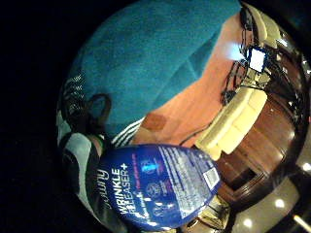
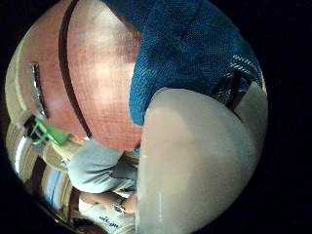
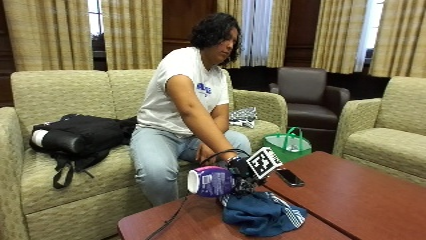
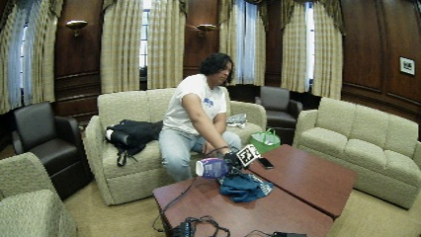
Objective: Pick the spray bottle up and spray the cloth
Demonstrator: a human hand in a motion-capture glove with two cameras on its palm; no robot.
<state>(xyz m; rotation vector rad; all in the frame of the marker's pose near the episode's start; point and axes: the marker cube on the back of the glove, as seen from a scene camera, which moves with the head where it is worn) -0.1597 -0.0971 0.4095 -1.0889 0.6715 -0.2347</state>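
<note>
A person seated on a sofa [image 3: 60, 95] leans over a reddish wooden worktop [image 3: 359, 195] with the gloved right hand [image 3: 238, 169] wrapped around a spray bottle [image 3: 212, 181], its fingers curled round the bottle's body. The bottle is purple-blue with a white base, lifted clear of the worktop and tipped on its side, base pointing away from the fingers toward the sofa side. In the little finger side palm view its blue label reads "WRINKLE RELEASER+" and sits close against the palm; in the thumb side palm view the bottle's pale surface fills much of the frame. Just below and beside the fingers lies a crumpled blue cloth [image 3: 261, 212] with a striped edge, resting on the worktop near its front edge; whether the bottle touches it cannot be told. A black phone [image 3: 290, 177] lies on the worktop just beyond the fingers, apart from the cloth. A green bag [image 3: 287, 145] stands on the floor behind the worktop, and a black backpack [image 3: 80, 135] rests on the sofa well away from the fingers.
</note>
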